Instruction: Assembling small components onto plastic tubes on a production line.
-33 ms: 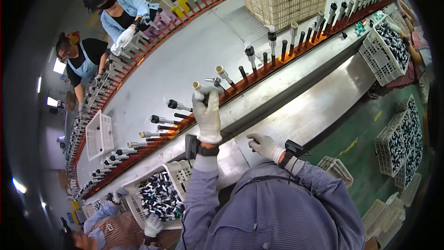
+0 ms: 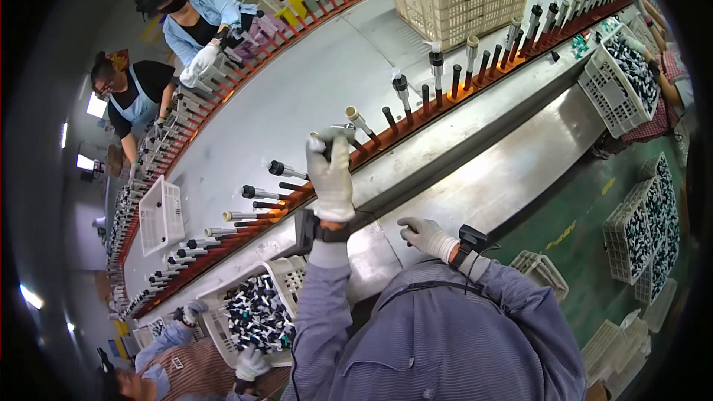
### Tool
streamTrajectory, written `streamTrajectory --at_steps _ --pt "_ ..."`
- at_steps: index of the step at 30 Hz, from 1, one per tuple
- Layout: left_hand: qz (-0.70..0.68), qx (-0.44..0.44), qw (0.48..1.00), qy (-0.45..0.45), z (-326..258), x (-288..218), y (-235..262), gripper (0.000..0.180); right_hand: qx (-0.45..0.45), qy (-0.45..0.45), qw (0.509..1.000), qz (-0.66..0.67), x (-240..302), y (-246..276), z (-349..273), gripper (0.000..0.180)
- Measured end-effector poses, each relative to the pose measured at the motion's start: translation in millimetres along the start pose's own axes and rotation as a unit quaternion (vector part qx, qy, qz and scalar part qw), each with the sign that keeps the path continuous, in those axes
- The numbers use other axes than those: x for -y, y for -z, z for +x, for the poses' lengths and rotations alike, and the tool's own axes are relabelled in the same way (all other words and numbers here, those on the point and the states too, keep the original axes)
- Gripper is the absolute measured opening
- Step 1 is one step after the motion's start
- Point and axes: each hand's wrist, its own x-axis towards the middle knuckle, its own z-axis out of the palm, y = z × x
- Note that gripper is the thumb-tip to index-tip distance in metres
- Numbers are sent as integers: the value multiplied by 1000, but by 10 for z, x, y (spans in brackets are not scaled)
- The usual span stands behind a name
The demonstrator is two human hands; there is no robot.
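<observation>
My left hand (image 2: 331,182), in a white glove, reaches over the orange-red line of pegs. Its fingers are closed round a pale cream-ended tubular fitting (image 2: 315,138), mostly hidden by the glove. Just beyond the fingertips is a small silver metal part (image 2: 344,127). To the right a cream-topped silver tube (image 2: 358,117) leans on its peg, beside a bare dark peg (image 2: 389,115). Black-topped silver tubes (image 2: 285,169) stand on pegs to the left. My right hand (image 2: 427,236), also gloved, hovers by the bench edge, fingers loosely bent and apart, with nothing visible in it.
A cream crate (image 2: 457,0) stands on the metal table (image 2: 312,67); a white basket (image 2: 162,214) lies at left. A crate of small black and white parts (image 2: 258,312) is at lower left, near a co-worker's gloved hand (image 2: 252,364). Other people work along the far line.
My left hand has shifted slightly, its fingers now covering more of the cream-ended fitting. The co-worker's hand by the lower-left crate has moved a little. My right hand stays put.
</observation>
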Motion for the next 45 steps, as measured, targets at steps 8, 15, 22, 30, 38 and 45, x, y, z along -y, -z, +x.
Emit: streamTrajectory --at_steps 8,15,22,30,38,45 --pt "-93 -76 992 -29 662 283 304 14 34 -12 998 -47 -60 39 20 40" --pt "-105 -109 987 -47 697 413 852 17 49 -30 996 -73 -122 -35 179 40" --pt "-43 -142 988 45 499 758 1498 19 86 -46 992 -85 -194 -338 296 40" --pt "-91 -186 977 -45 641 571 2017 19 99 -55 988 -100 -180 -638 456 40" --pt "11 -249 968 32 513 772 2610 20 107 -35 983 -143 -192 -891 595 39" --pt "59 -220 974 13 501 976 3197 16 98 -24 984 -150 -306 -1232 730 42"
